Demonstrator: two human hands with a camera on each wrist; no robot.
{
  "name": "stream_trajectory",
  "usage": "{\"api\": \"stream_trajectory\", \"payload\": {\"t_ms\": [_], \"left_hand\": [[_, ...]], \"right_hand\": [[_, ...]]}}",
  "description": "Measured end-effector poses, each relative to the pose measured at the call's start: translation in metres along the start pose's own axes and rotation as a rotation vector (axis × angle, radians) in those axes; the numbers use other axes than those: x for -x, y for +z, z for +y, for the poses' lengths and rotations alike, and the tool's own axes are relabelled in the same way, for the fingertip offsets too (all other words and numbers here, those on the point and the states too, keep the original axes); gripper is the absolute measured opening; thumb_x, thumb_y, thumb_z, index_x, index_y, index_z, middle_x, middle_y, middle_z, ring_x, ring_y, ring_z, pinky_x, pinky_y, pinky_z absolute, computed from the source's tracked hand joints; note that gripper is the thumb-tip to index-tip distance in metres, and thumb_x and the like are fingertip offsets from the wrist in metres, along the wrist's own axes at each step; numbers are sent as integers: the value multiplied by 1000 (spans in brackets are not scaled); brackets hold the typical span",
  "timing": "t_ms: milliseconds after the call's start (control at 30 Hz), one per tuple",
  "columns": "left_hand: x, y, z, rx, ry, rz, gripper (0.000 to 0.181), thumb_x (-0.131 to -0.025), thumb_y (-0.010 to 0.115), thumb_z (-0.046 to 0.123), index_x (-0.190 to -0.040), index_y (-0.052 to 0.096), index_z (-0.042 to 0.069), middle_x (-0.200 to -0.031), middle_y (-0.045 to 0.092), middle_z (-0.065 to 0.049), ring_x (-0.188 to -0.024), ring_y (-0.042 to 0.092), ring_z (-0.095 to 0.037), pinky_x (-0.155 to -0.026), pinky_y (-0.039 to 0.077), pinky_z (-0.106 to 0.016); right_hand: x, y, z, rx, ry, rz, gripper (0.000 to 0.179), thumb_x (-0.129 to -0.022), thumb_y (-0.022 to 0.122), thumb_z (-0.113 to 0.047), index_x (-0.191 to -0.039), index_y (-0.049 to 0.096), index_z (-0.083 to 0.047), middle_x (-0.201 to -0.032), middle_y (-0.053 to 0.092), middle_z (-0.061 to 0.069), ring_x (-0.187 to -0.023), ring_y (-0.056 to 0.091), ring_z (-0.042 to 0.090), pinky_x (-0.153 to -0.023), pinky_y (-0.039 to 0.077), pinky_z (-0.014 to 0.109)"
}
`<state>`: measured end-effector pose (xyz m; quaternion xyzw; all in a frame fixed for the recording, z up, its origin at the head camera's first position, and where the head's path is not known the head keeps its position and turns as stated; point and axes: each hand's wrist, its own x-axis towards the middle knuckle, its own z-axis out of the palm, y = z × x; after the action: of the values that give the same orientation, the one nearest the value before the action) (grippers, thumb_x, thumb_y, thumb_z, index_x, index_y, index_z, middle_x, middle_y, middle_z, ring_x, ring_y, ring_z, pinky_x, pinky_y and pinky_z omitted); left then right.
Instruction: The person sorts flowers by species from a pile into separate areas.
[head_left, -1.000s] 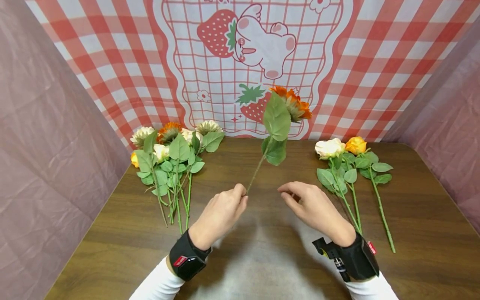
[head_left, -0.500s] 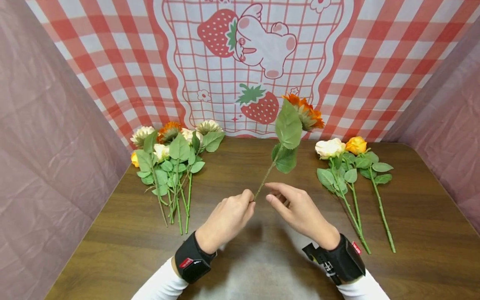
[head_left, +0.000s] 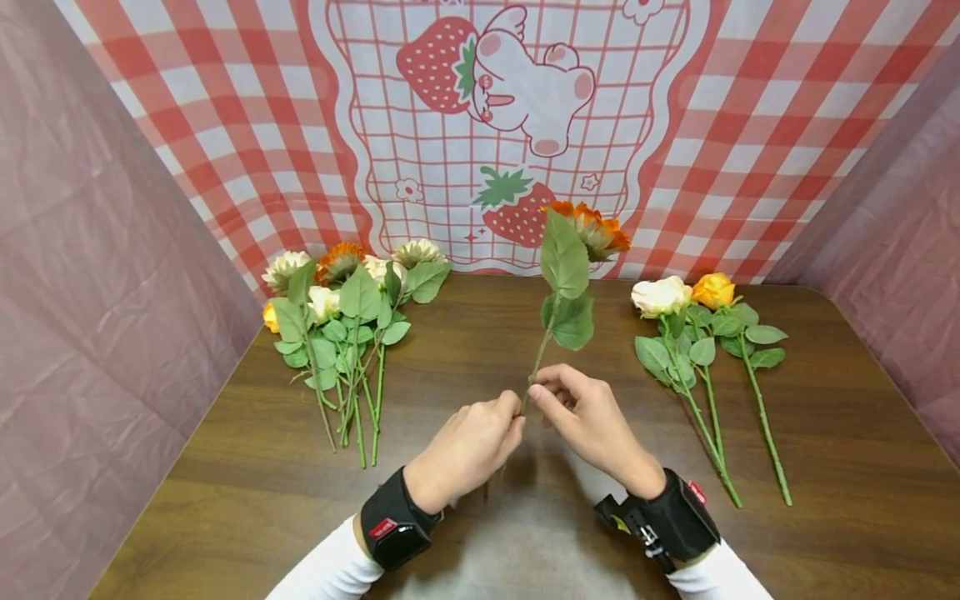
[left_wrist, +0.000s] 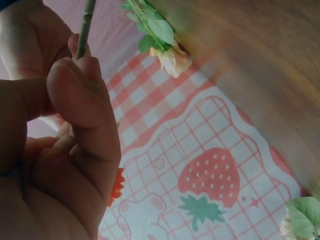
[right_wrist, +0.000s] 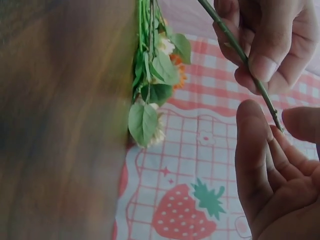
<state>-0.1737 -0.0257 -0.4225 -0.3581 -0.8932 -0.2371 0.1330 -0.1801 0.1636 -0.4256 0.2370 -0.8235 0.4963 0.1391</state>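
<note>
White sleeves [head_left: 330, 568] come in from the near edge, with a black strap [head_left: 397, 521] on each wrist. The left hand [head_left: 468, 446] pinches the stem [head_left: 542, 346] of an orange flower [head_left: 565, 258] between thumb and fingers. The right hand [head_left: 600, 425] is just beside it and slightly higher, its thumb and fingers apart on either side of the stem; whether they touch it I cannot tell. The flower is held up over the middle of the desk [head_left: 187, 517], tilted a little to the right, with two big leaves below its bloom. Farther back on the left lies a bunch of flowers [head_left: 360, 296], white, yellow and orange, their stems crossing. On the right lie a white rose [head_left: 660, 296] and a yellow rose [head_left: 712, 290], side by side. Behind the desk hangs a red-and-white checked cloth [head_left: 262, 125] printed with strawberries, between pinkish curtains [head_left: 112, 250]
</note>
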Motion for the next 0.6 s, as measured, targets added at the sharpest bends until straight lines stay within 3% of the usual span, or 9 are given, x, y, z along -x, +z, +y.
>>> {"api": "stream_trajectory", "payload": {"t_ms": [233,367,467,600], "left_hand": [[-1,7,0,-41,6,-17,16,-95,61,10,-85,49,8,-62,52,0,-54,59,-18,-44,42,-31],[0,11,-2,-68,3,-27,18,-95,63,11,-83,49,8,-62,54,-2,-55,61,-21,-44,43,-32],[0,12,-3,-89,-29,-48,16,-95,63,13,-85,52,8,-63,57,-3,-55,62,-21,-43,43,-32],[1,12,-5,-108,-80,-49,11,-95,63,18,-94,58,8,-70,65,-5,-57,64,-20,-42,44,-31]], "right_hand": [[0,6,4,-99,171,39,6,-94,66,-7,-94,67,-1,-75,67,10,-54,60,13,-48,48,25],[-3,13,10,-199,281,41,8,-94,66,-6,-94,66,2,-76,67,12,-54,63,21,-47,52,33],[-5,17,16,-261,353,38,9,-93,65,-3,-93,66,6,-76,67,17,-54,64,21,-48,54,36],[-10,20,26,-260,416,31,9,-92,65,-2,-92,66,7,-73,67,21,-53,65,17,-49,55,31]]}}
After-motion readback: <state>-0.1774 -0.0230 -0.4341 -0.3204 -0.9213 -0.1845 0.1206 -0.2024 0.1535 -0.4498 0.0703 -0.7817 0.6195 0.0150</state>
